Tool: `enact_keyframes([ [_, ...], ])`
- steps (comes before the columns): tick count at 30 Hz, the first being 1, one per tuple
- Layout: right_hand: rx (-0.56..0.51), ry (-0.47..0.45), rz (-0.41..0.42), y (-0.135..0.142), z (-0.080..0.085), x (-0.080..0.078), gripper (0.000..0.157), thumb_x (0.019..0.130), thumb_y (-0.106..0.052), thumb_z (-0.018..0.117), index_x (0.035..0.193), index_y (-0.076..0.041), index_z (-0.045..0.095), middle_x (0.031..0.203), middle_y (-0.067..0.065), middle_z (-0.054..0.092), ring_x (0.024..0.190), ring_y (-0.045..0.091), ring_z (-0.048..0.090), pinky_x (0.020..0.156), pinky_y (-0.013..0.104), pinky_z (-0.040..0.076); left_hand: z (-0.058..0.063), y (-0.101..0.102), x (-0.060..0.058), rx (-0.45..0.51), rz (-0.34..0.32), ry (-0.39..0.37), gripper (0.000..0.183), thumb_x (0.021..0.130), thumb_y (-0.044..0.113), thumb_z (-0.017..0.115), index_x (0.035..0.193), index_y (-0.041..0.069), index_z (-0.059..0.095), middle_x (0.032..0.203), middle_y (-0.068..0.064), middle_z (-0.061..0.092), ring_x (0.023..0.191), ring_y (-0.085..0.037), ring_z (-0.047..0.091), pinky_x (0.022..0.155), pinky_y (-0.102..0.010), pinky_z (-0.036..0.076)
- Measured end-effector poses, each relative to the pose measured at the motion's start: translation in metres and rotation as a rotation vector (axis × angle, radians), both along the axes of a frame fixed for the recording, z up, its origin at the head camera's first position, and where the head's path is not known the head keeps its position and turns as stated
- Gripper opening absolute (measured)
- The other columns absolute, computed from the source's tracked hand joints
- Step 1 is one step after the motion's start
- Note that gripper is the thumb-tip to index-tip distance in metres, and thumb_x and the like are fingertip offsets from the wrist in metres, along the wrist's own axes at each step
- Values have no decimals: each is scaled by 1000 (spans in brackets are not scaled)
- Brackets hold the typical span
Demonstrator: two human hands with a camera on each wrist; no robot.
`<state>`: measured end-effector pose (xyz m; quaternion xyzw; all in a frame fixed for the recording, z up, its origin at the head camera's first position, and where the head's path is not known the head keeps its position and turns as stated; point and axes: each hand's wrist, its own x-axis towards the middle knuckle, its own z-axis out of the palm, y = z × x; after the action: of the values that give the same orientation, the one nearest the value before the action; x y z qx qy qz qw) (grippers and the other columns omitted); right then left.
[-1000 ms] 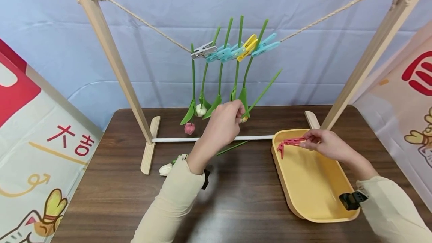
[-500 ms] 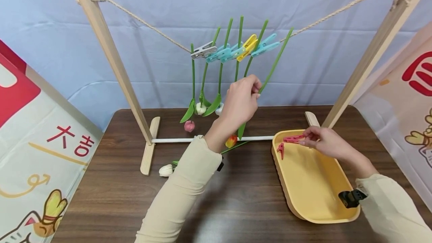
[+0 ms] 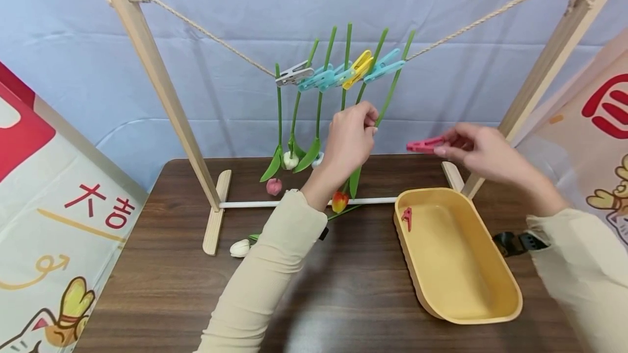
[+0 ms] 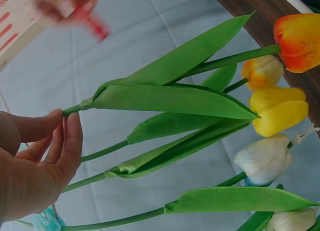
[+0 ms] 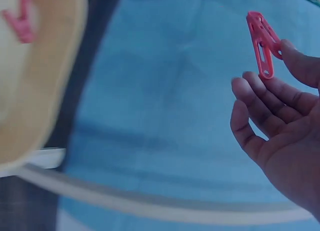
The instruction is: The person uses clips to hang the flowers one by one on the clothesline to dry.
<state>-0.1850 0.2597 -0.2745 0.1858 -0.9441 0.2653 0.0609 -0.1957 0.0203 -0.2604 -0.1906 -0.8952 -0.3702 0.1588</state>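
Between thumb and fingers my left hand (image 3: 348, 138) pinches the green stem of an orange-red tulip (image 3: 339, 201), which hangs bloom down. Its stem top crosses the rope (image 3: 490, 14) just right of the last blue clothespin (image 3: 385, 65). In the left wrist view, the pinch sits just above the base of the tulip's leaves. My right hand (image 3: 483, 148) holds a pink clothespin (image 3: 424, 145) by its handle end, raised above the far end of the yellow tray (image 3: 409, 266). Several upside-down tulips hang from the rope by grey, blue and yellow clothespins.
Another pink clothespin (image 3: 407, 218) lies in the tray. A white tulip (image 3: 240, 248) rests on the table, partly hidden by my left forearm. Wooden posts (image 3: 164, 91) hold the rope at both sides, with a white bar (image 3: 250, 204) low between them.
My left hand has raised the orange-red tulip up and right until its stem stands against the rope. My right hand has lifted the pink clothespin up out of the tray.
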Motion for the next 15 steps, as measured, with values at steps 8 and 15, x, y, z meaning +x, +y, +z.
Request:
enact_keyframes([
  [8,12,176,-80,-30,67,-3,25,86,-20,64,99,1,62,81,10,60,61,6,47,54,17,35,4,2,-3,3,31,56,6,86,6,62,92,6,63,84,-1,62,81,-13,57,75,-25,43],
  [15,151,310,-102,-42,107,-6,23,87,-17,62,97,3,63,79,13,61,58,4,40,56,23,29,6,5,-4,5,36,36,8,86,6,61,94,5,64,85,-2,62,81,-13,56,74,-22,43],
])
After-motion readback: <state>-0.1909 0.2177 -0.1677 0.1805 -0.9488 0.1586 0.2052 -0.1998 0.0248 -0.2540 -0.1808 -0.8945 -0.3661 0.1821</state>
